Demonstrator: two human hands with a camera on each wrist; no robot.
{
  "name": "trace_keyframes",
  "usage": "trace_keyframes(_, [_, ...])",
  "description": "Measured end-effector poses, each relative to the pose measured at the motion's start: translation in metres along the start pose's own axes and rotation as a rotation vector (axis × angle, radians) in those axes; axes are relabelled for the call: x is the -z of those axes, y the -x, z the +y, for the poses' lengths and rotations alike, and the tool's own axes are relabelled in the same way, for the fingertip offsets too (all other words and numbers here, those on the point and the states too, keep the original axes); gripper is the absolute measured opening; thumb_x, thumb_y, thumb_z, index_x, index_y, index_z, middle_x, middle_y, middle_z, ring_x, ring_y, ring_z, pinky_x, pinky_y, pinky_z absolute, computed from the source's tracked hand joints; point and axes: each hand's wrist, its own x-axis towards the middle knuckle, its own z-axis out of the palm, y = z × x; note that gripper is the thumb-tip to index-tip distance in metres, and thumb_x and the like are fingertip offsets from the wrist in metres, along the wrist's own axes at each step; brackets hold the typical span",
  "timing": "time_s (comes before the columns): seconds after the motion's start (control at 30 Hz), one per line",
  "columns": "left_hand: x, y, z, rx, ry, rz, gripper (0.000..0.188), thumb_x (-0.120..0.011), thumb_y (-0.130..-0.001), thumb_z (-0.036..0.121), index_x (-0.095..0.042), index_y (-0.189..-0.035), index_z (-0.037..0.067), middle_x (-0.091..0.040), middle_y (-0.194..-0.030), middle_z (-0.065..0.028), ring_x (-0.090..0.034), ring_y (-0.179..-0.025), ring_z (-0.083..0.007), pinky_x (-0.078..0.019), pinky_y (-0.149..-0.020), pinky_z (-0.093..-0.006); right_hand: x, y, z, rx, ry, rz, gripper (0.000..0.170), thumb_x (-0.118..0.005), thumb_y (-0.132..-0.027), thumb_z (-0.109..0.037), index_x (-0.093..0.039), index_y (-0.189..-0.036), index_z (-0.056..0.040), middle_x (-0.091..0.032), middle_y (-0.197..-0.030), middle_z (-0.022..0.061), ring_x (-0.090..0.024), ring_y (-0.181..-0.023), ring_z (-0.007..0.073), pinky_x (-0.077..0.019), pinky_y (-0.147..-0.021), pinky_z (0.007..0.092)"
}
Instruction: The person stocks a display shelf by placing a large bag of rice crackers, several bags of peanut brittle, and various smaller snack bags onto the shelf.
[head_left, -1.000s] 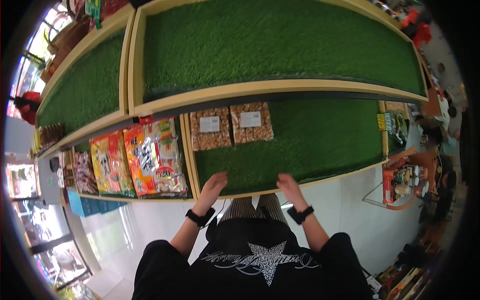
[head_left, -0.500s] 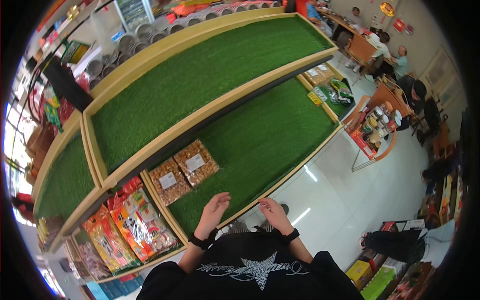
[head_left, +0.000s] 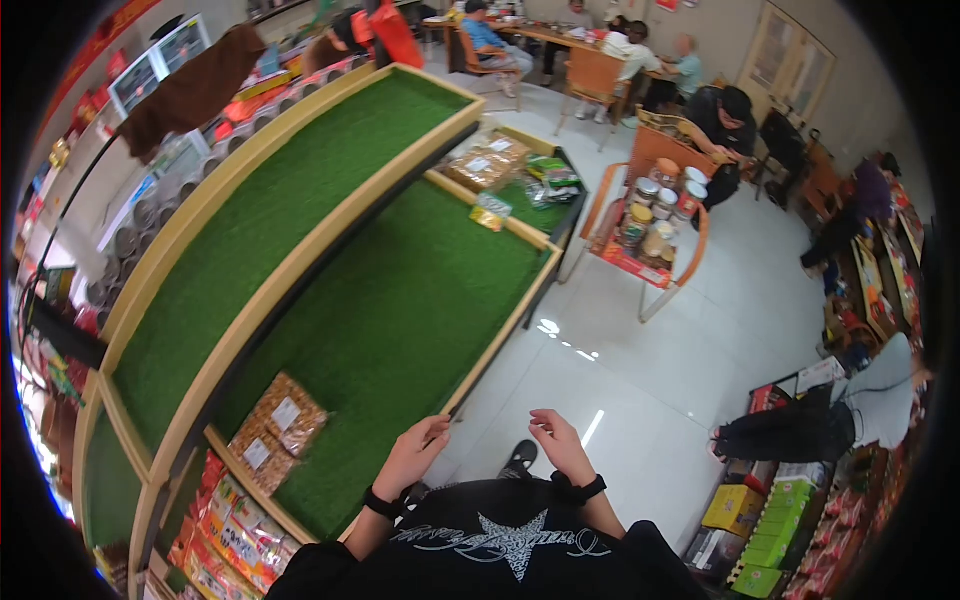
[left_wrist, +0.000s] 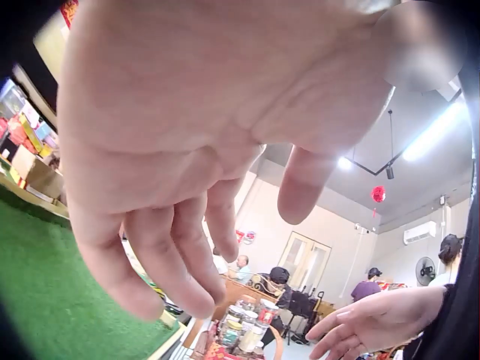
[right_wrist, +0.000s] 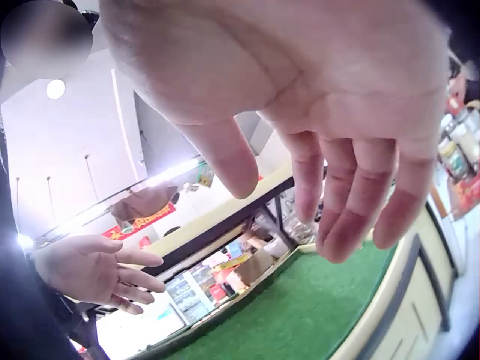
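Note:
My left hand [head_left: 412, 456] hangs in front of the shelf's near edge, fingers loosely bent and holding nothing. To its right, over the floor, my right hand [head_left: 562, 446] is likewise bare, its thumb and fingers relaxed. Both palms fill the upper part of their wrist views. Beside my left hand runs the lower shelf [head_left: 390, 300], lined with green artificial turf. Two clear packs of brown nut-like pieces with white labels lie at its near left end, one pack [head_left: 285, 414] beyond the other pack [head_left: 262, 458].
Bright snack bags [head_left: 235, 535] fill the compartment at lower left. Past the shelf's far end, a chair [head_left: 650, 240] carries several jars. Green boxes [head_left: 775, 520] line the floor at right, near a person in dark trousers [head_left: 775, 428]. More people sit at a table behind.
The view has swung to the right, so the shelf now runs diagonally and the chair with jars is nearer the middle. Both hands remain raised in front of the body, holding nothing.

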Motion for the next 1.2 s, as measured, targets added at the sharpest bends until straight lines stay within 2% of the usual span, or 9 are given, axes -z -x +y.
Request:
trace_keyframes(0.2, [-0.079, -0.076, 0.042, -0.211, -0.019, -0.16, 0.035, -0.052, -0.082, 0.019, -0.048, -0.112, 0.002, -0.057, -0.103, -0.0124, -0.055, -0.095, -0.0213, -0.0418, -0.083, -0.0314, 0.11, 0.008, 0.028, -0.012, 0.029, 0.227, 0.028, -0.054, -0.08, -0.017, -0.052, -0.104, -0.0022, -0.059, -0.091, 0.0104, -0.056, -0.082, 0.0183, -0.0443, -0.068, 0.0277])
trace_keyframes(0.3, [-0.105, -0.097, 0.067, -0.227, -0.023, -0.18, 0.034, -0.052, -0.082, 0.018, -0.049, -0.112, 0.002, -0.056, -0.103, -0.0126, -0.055, -0.095, -0.0215, -0.0417, -0.083, -0.0314, 0.143, 0.018, 0.047, -0.079, 0.031, 0.318, 0.026, -0.054, -0.08, -0.016, -0.054, -0.102, -0.0018, -0.06, -0.088, 0.0092, -0.055, -0.078, 0.016, -0.0437, -0.067, 0.0262])
trace_keyframes(0.37, [-0.118, -0.106, 0.072, -0.251, -0.033, -0.196, 0.034, -0.053, -0.081, 0.018, -0.049, -0.111, 0.002, -0.056, -0.103, -0.0129, -0.054, -0.095, -0.022, -0.0418, -0.082, -0.0321, 0.154, 0.024, 0.053, -0.123, 0.016, 0.327, 0.025, -0.054, -0.081, -0.016, -0.054, -0.102, -0.0016, -0.06, -0.087, 0.0094, -0.055, -0.077, 0.016, -0.0438, -0.068, 0.0267])
trace_keyframes(0.53, [-0.133, -0.134, 0.083, -0.183, -0.062, -0.297, 0.035, -0.054, -0.081, 0.02, -0.05, -0.11, 0.002, -0.056, -0.103, -0.0139, -0.053, -0.096, -0.0233, -0.0416, -0.082, -0.0328, 0.154, 0.025, 0.076, -0.208, -0.032, 0.313, 0.026, -0.054, -0.081, -0.017, -0.054, -0.102, -0.0014, -0.06, -0.087, 0.0104, -0.056, -0.078, 0.0165, -0.044, -0.069, 0.0272])
trace_keyframes(0.67, [-0.141, -0.166, 0.09, -0.211, -0.081, -0.275, 0.034, -0.054, -0.081, 0.018, -0.049, -0.11, 0.002, -0.056, -0.102, -0.0145, -0.053, -0.095, -0.0232, -0.0415, -0.082, -0.0321, 0.15, 0.011, 0.075, -0.274, -0.133, 0.291, 0.024, -0.053, -0.083, -0.014, -0.053, -0.102, 0.0002, -0.06, -0.091, 0.0102, -0.056, -0.087, 0.0154, -0.0432, -0.077, 0.0261])
trace_keyframes(0.73, [-0.144, -0.186, 0.092, -0.218, -0.051, -0.262, 0.034, -0.054, -0.081, 0.018, -0.049, -0.111, 0.002, -0.056, -0.102, -0.0144, -0.053, -0.095, -0.0229, -0.0415, -0.082, -0.0319, 0.155, -0.003, 0.072, -0.285, -0.111, 0.242, 0.025, -0.053, -0.083, -0.014, -0.053, -0.103, 0.0003, -0.06, -0.091, 0.0101, -0.056, -0.087, 0.0155, -0.0431, -0.077, 0.0259])
trace_keyframes(0.93, [-0.136, -0.267, 0.104, -0.273, -0.059, -0.236, 0.034, -0.054, -0.081, 0.016, -0.049, -0.111, 0.002, -0.056, -0.101, -0.0129, -0.054, -0.093, -0.0214, -0.0418, -0.081, -0.0312, 0.196, -0.073, 0.064, -0.234, -0.079, 0.295, 0.025, -0.053, -0.083, -0.014, -0.053, -0.103, 0.0006, -0.06, -0.092, 0.0099, -0.056, -0.087, 0.0156, -0.043, -0.077, 0.0256])
trace_keyframes(1.07, [-0.116, -0.327, 0.133, -0.256, -0.006, -0.155, 0.034, -0.055, -0.08, 0.015, -0.049, -0.111, 0.001, -0.056, -0.1, -0.0122, -0.055, -0.092, -0.0203, -0.0421, -0.081, -0.0303, 0.225, -0.138, 0.036, -0.19, -0.009, 0.335, 0.025, -0.053, -0.083, -0.013, -0.052, -0.103, 0.0003, -0.06, -0.093, 0.0099, -0.056, -0.087, 0.0154, -0.043, -0.077, 0.0255])
trace_keyframes(1.2, [-0.095, -0.377, 0.154, -0.266, 0.015, -0.088, 0.034, -0.054, -0.08, 0.014, -0.048, -0.111, 0.0, -0.057, -0.099, -0.012, -0.055, -0.092, -0.0193, -0.0425, -0.081, -0.0303, 0.236, -0.199, 0.012, -0.107, -0.064, 0.325, 0.025, -0.052, -0.083, -0.013, -0.051, -0.105, -0.0001, -0.059, -0.094, 0.01, -0.055, -0.086, 0.0155, -0.0425, -0.078, 0.0253])
